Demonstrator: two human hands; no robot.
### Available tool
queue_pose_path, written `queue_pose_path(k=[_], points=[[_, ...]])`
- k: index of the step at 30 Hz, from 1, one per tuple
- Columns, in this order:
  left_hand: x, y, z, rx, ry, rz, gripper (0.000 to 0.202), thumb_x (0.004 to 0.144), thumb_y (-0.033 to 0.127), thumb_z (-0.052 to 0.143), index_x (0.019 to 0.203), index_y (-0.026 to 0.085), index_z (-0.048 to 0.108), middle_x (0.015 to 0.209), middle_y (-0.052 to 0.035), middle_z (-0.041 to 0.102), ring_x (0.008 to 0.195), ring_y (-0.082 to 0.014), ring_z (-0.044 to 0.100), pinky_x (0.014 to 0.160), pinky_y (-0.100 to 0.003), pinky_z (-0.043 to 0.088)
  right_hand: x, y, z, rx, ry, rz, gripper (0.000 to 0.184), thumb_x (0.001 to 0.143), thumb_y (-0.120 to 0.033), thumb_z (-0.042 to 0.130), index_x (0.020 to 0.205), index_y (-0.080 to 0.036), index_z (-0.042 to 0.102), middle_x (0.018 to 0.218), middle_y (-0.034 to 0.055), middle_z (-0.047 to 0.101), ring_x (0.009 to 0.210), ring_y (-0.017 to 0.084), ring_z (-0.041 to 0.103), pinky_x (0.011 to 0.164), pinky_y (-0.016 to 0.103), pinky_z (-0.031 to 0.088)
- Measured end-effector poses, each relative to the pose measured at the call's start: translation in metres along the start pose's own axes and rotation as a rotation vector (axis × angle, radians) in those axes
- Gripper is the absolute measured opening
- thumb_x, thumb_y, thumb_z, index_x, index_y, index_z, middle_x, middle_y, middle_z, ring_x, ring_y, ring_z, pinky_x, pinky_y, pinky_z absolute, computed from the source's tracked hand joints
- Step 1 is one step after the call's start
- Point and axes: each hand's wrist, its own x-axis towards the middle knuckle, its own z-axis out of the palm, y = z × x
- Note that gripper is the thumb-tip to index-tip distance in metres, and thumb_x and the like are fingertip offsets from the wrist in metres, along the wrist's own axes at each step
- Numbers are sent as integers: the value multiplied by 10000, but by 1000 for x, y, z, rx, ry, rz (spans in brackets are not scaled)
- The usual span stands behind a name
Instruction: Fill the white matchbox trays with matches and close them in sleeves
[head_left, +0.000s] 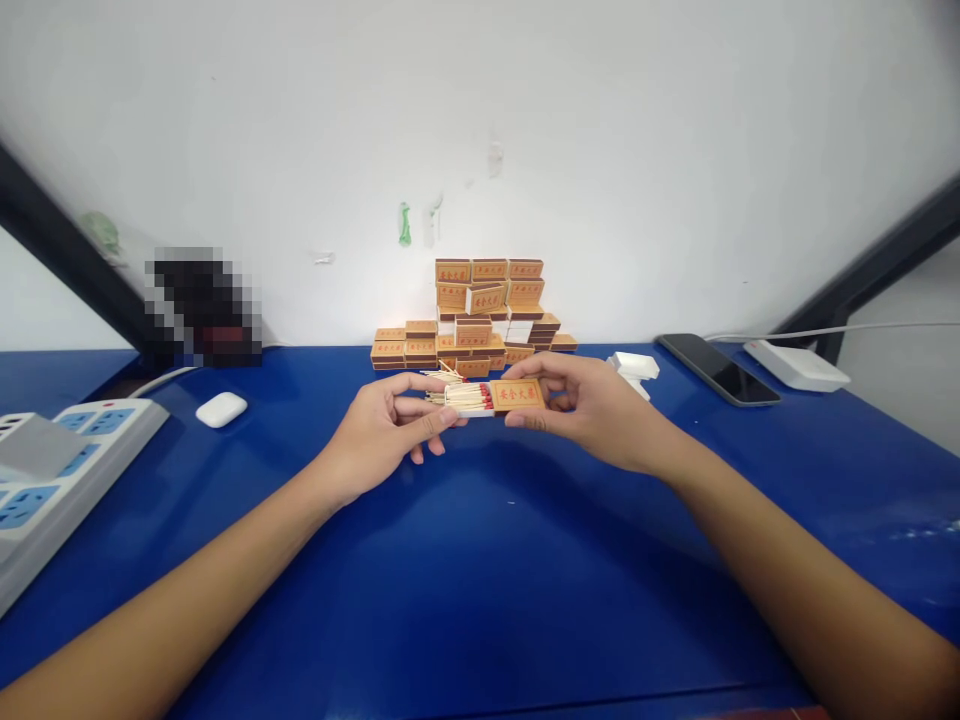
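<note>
Above the blue table, my left hand [390, 430] pinches the white inner tray [472, 412] of a matchbox, which is full of red-tipped matches [471, 396]. My right hand [581, 405] grips the orange-brown matchbox sleeve [517, 396] by its right end. The tray sticks out of the sleeve to the left, so the box is partly open. Behind my left fingers lie some loose matches [448, 373], partly hidden. Beyond both hands, many matchboxes [489, 290] are stacked in tiers against the wall.
On the left are a power strip [82, 440], a white earphone case [221, 409] and a blurred-out dark object [206, 305]. Crumpled white paper pieces [634, 368], a black phone [716, 368] and a white box [796, 366] with a cable lie at the right.
</note>
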Motion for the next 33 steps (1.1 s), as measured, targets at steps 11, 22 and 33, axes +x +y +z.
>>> queue_pose_path(k=[11, 22, 33], points=[[0, 0, 1, -70, -16, -10, 533, 839, 451, 833, 1216, 142, 617, 975, -125, 808, 597, -123, 656, 485, -217, 473, 2, -5, 6, 181, -1, 49, 474, 781, -420, 869, 1181, -208, 730, 1151, 76, 801, 1060, 287, 759, 973, 468, 615], [-1, -1, 2, -179, 3, -45, 561, 842, 426, 842, 1256, 129, 608, 1006, -130, 800, 590, -96, 629, 477, -190, 451, 1, -5, 19, 245, 46, 24, 454, 802, -419, 855, 1179, -209, 713, 1184, 80, 787, 1035, 265, 754, 937, 446, 620], [-1, 2, 1, -159, 3, -37, 534, 815, 415, 860, 1219, 148, 635, 924, -96, 798, 567, -103, 626, 469, -196, 449, -1, -6, 21, 247, 44, -3, 431, 840, -376, 820, 1217, -220, 683, 1200, 79, 767, 1046, 251, 739, 920, 434, 626]])
